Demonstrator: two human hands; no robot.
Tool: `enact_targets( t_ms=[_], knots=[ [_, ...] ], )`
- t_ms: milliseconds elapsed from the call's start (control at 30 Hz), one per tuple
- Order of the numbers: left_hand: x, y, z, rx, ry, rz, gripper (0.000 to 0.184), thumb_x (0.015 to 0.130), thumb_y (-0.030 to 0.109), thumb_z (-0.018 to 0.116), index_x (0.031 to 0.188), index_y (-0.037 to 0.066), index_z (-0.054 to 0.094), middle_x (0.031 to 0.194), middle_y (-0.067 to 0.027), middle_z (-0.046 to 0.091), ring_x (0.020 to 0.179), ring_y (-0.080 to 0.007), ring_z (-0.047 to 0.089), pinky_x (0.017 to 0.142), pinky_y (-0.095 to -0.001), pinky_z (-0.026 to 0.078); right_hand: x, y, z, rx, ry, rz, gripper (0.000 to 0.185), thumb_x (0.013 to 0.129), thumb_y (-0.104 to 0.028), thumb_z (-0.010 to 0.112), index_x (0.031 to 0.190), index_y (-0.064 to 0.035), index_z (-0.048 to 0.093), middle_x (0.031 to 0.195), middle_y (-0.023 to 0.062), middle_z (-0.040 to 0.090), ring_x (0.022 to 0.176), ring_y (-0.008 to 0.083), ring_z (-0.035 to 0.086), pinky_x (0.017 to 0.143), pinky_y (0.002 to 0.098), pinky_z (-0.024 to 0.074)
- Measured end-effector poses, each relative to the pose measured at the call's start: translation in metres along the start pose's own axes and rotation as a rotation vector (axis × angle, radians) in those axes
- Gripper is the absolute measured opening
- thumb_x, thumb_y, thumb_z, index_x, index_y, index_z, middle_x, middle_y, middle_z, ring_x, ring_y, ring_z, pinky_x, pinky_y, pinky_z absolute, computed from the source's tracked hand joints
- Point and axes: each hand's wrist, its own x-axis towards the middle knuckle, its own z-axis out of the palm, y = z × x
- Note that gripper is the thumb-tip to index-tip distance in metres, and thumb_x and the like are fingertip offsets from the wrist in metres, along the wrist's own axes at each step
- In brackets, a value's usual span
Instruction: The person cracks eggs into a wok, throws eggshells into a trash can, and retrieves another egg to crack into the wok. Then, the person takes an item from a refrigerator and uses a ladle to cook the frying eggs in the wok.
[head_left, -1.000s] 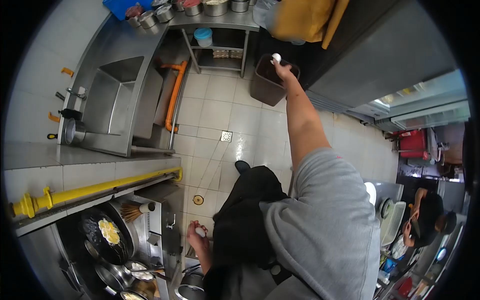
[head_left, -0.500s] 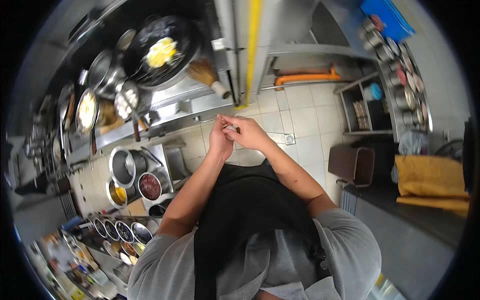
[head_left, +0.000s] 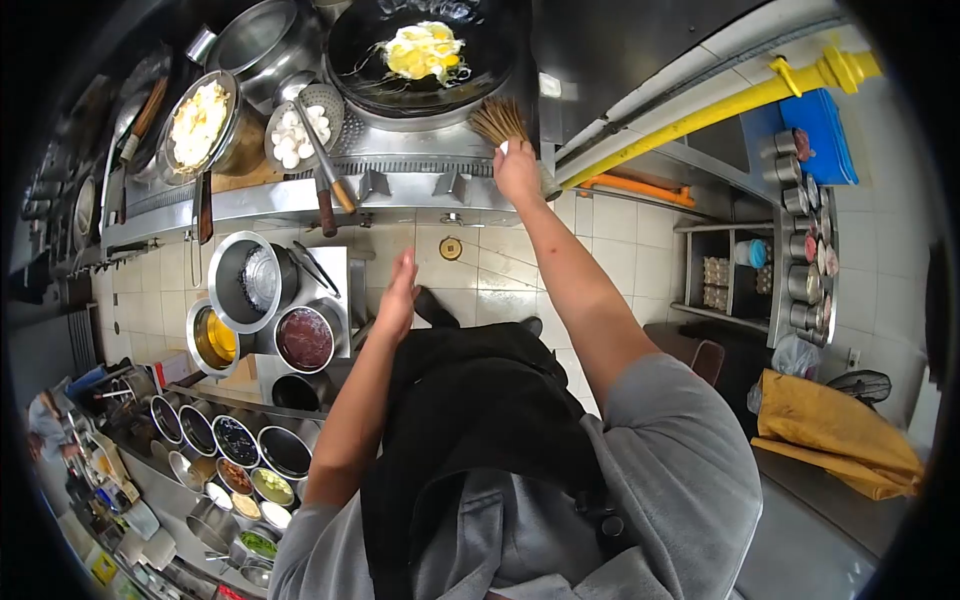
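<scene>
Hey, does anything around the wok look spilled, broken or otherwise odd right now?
No obvious spill or damage shows. The only untidy bit is the eggs in the wok: their edges are ragged, trailing thinly onto the dark metal. That looks stray, but is probably just loose egg white.

- Brush (head_left: 497, 118), upper centre: rough, straw-like bristles
- Wok (head_left: 365, 42), top centre: dark metal, glossy
- Apron (head_left: 470, 400), lower centre: matt black cloth
- Pipe (head_left: 700, 124), upper right: smooth yellow paint
- Floor tiles (head_left: 507, 303), centre: shiny
</scene>
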Motion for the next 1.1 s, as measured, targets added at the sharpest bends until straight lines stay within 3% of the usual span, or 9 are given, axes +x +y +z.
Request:
enact_targets(
  t_ms=[133,267,367,567,667,833,867,967,1100],
  knots=[
    [-0.029,-0.031,-0.051,0.037,0.019,-0.059,0.079,0.098,0.061,0.046,0.155,0.01,0.024,0.161,-0.0101,0.024,0.149,-0.0314,0.019,0.118,-0.0492,0.015,-0.005,0.005,0.029,-0.14,-0.4,0.125,0.041,0.093,-0.022,0.058,0.127,-0.0015,0.05,0.127,0.032,0.054,0.114,0.0449,0.057,0.093,0.0488,0.0494],
    [-0.047,-0.031,-0.075,-0.001,0.079,-0.041,0.07,0.1,0.057,0.043,0.148,0.008,0.034,0.157,-0.0112,0.031,0.145,-0.0333,0.026,0.117,-0.0485,0.018,0.002,-0.003,0.0,0.125,-0.086,0.177,0.039,0.095,-0.025,0.053,0.126,-0.002,0.053,0.108,0.0254,0.066,0.089,0.0405,0.067,0.078,0.0464,0.0537],
    [-0.049,-0.03,-0.089,-0.064,0.118,-0.014,0.067,0.101,0.055,0.043,0.146,0.007,0.036,0.154,-0.0128,0.033,0.143,-0.0339,0.029,0.117,-0.0486,0.02,0.021,-0.022,-0.047,1.486,-0.36,0.767,0.03,0.095,-0.025,0.05,0.113,-0.0033,0.058,0.089,0.0105,0.067,0.061,0.0158,0.054,0.057,0.0306,0.0464],
    [-0.049,-0.024,-0.091,-0.23,0.163,0.022,0.057,0.102,0.051,0.044,0.138,0.006,0.047,0.144,-0.012,0.046,0.135,-0.0289,0.041,0.112,-0.0433,0.029,0.123,-0.085,-0.067,1.868,-0.79,0.488,0.031,0.093,-0.028,0.054,0.109,-0.0019,0.06,0.091,0.0111,0.066,0.066,0.0191,0.055,0.057,0.0309,0.0441],
    [-0.056,-0.017,-0.087,-0.24,0.17,0.035,0.063,0.102,0.054,0.043,0.138,0.002,0.046,0.141,-0.0139,0.049,0.133,-0.0278,0.043,0.113,-0.0429,0.029,0.18,-0.115,-0.021,1.328,-0.616,0.383,0.029,0.09,-0.017,0.066,0.114,-0.0013,0.058,0.083,0.0051,0.061,0.063,0.0148,0.053,0.055,0.0279,0.043],
    [-0.074,-0.019,-0.081,-0.225,0.308,0.078,0.056,0.103,0.049,0.043,0.133,0.002,0.051,0.134,-0.0112,0.054,0.124,-0.0246,0.052,0.106,-0.0391,0.037,0.237,-0.132,0.061,0.152,-0.55,0.067,0.063,0.093,-0.03,0.064,0.138,0.0046,0.038,0.101,0.0197,0.067,0.08,0.025,0.066,0.066,0.0372,0.0524],
    [-0.078,-0.02,-0.078,-0.235,0.328,0.076,0.056,0.103,0.049,0.043,0.133,0.002,0.051,0.134,-0.0112,0.054,0.124,-0.0246,0.052,0.106,-0.0391,0.037,0.242,-0.134,0.072,0.151,-0.569,0.055,0.063,0.093,-0.03,0.064,0.138,0.0046,0.038,0.101,0.0197,0.067,0.08,0.025,0.066,0.066,0.0372,0.0524],
    [-0.085,-0.027,-0.069,-0.25,0.427,0.117,0.058,0.104,0.047,0.043,0.135,-0.001,0.049,0.131,-0.013,0.056,0.121,-0.0245,0.055,0.107,-0.038,0.039,0.253,-0.133,0.09,-0.109,-0.579,-0.068,0.068,0.096,-0.037,0.056,0.143,0.0041,0.031,0.13,0.0309,0.057,0.125,0.0416,0.055,0.101,0.0509,0.0441],
    [-0.085,-0.041,-0.051,-0.213,0.485,0.134,0.057,0.104,0.047,0.042,0.137,0.0,0.048,0.131,-0.0127,0.056,0.122,-0.0228,0.055,0.106,-0.037,0.04,0.244,-0.142,0.08,-0.213,-0.593,-0.129,0.061,0.098,-0.038,0.051,0.143,-0.0024,0.031,0.132,0.0274,0.057,0.124,0.0401,0.056,0.102,0.0511,0.0426]
  ],
)
